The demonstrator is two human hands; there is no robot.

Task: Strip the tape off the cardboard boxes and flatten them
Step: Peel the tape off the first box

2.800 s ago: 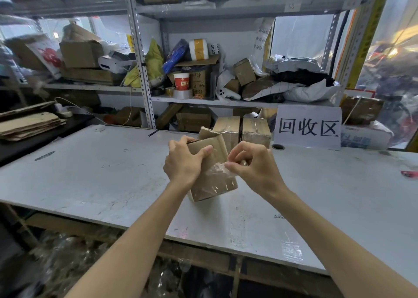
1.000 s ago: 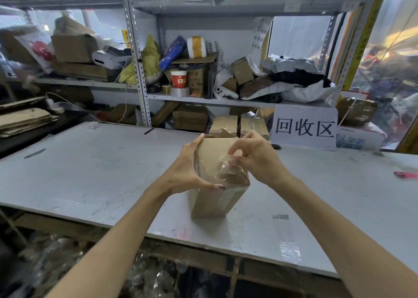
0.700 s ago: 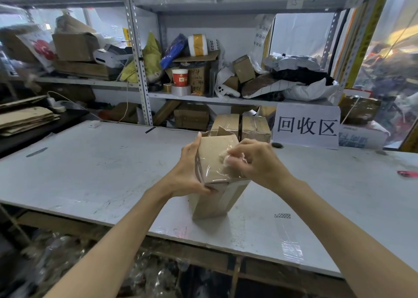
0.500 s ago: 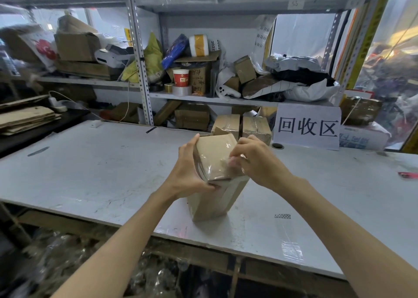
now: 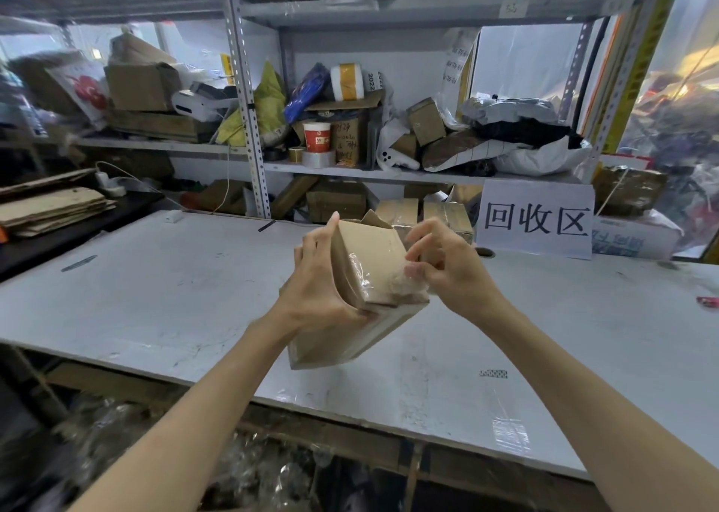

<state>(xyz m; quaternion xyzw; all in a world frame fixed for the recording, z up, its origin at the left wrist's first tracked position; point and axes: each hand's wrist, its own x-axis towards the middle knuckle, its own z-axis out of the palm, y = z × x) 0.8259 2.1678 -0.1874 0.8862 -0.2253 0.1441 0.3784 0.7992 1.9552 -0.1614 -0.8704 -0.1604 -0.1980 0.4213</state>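
Cardboard box [image 5: 365, 266] at frame centre is gripped on its left side by left hand [image 5: 319, 290] and is now tilted further over table [image 5: 155, 297]; crumpled tape [image 5: 400, 284] is pinched by right hand [image 5: 447, 274], now shifted lower right

I see a white sign [image 5: 537, 220] at two o'clock on the grey table [image 5: 155, 297], and a red cup [image 5: 317, 137] shelved at twelve.

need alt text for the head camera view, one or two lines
A left hand grips a tilted cardboard box at a white table while the right hand pinches crumpled clear tape at its edge. Cluttered shelves stand behind.
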